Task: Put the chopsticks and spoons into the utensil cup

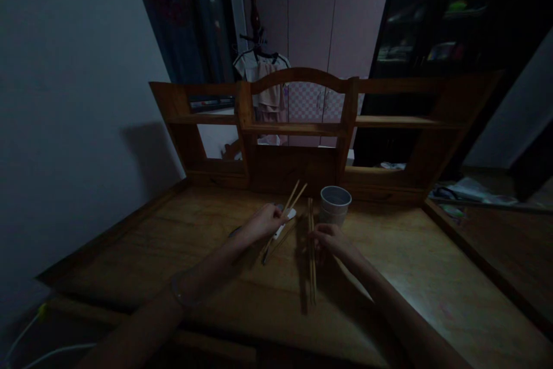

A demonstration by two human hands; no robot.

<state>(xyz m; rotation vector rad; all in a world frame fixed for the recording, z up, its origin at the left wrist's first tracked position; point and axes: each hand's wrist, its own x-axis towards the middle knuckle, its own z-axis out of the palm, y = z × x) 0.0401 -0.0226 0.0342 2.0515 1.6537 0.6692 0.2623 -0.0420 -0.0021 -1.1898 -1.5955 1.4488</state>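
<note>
My left hand (268, 221) pinches a pair of chopsticks (295, 196) whose upper ends spread apart above the fingers. Below that hand lie a white utensil (285, 224), perhaps a spoon, and another thin stick (283, 236); the hand covers part of them. A second pair of chopsticks (311, 277) is in my right hand (326, 235), its fingers closed around the middle, the sticks pointing toward me. Just behind the right hand stands a grey cup (336, 199), upright on the wooden desk (194, 277).
A wooden shelf unit (298, 129) rises along the back of the desk. A white wall (86, 98) borders the left side. Beyond the shelf are a pink wardrobe (311, 23) and hanging clothes (263, 69). A white cable (56, 350) runs at the lower left.
</note>
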